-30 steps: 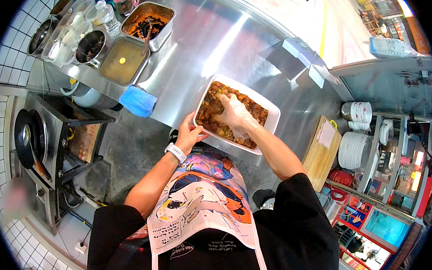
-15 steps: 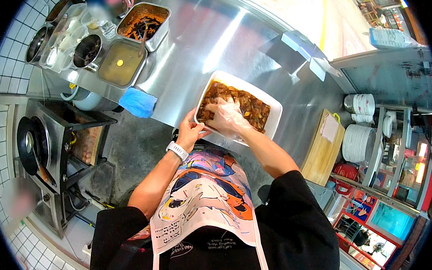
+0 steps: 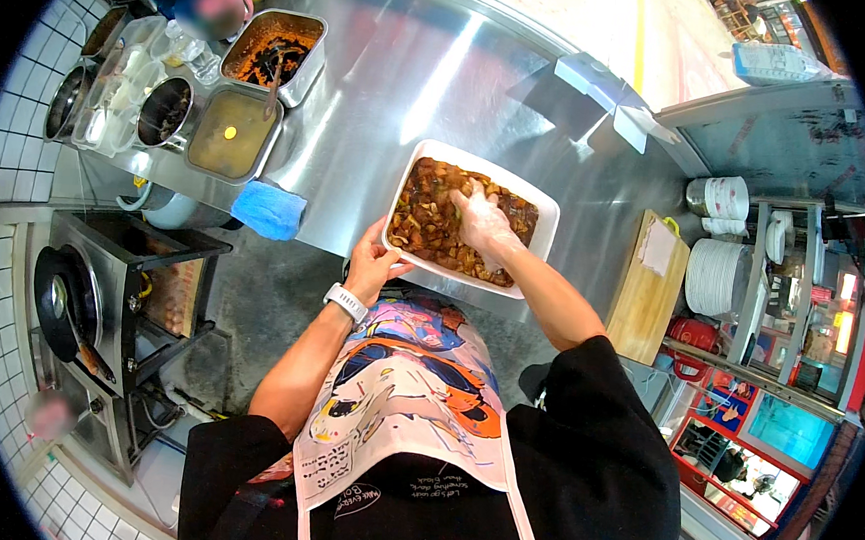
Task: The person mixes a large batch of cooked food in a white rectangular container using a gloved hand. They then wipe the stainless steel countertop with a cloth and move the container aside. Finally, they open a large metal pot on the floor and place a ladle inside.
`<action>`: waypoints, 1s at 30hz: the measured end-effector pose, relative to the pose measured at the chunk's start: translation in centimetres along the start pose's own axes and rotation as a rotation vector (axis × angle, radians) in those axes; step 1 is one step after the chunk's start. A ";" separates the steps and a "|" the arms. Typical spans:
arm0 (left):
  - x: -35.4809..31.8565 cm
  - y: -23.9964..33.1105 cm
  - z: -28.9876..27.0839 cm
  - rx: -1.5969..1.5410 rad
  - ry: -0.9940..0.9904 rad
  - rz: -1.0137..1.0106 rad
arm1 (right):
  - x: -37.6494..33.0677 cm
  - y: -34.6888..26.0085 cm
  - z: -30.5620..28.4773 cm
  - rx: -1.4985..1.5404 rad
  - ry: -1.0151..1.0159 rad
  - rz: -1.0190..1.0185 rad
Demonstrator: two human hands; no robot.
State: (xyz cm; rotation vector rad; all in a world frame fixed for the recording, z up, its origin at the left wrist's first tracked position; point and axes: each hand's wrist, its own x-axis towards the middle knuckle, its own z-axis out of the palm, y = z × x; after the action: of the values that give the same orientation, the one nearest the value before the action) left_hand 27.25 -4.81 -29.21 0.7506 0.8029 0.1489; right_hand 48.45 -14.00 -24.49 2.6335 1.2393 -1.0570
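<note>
A white rectangular tub stands at the near edge of the steel counter. It holds diced brown chunks in dark sauce, which look like marinated meat. My left hand grips the tub's near left corner, thumb and fingers closed on the rim. In a clear plastic glove, my right hand reaches into the tub over its near side. Its fingers are spread among the chunks, with the tips partly sunk in the sauce. Nothing can be seen lifted in it.
On the steel counter, a pan of red-orange sauce, a pan of pale liquid and a blue cloth lie to the left. A wooden board and stacked plates are right. A wok sits lower left.
My right hand has moved slightly right and up through the chunks, its fingers now more spread. My left hand stays on the tub's corner. The whole view has shifted slightly left.
</note>
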 end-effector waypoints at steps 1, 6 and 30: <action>-0.1 0.1 -0.1 0.009 -0.002 -0.005 | 0.1 -1.3 -0.5 0.067 0.020 0.020; 0.4 0.0 -0.2 0.014 -0.035 -0.009 | 1.7 -5.4 -0.4 0.066 0.011 -0.029; 0.2 0.3 0.4 -0.003 0.020 -0.016 | -4.3 6.6 1.4 -0.123 0.011 0.013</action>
State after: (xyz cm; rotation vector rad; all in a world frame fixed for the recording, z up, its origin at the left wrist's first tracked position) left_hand 27.68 -4.69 -28.94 0.7404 0.8269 0.1435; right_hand 50.34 -21.79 -24.54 2.5551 1.2444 -0.9341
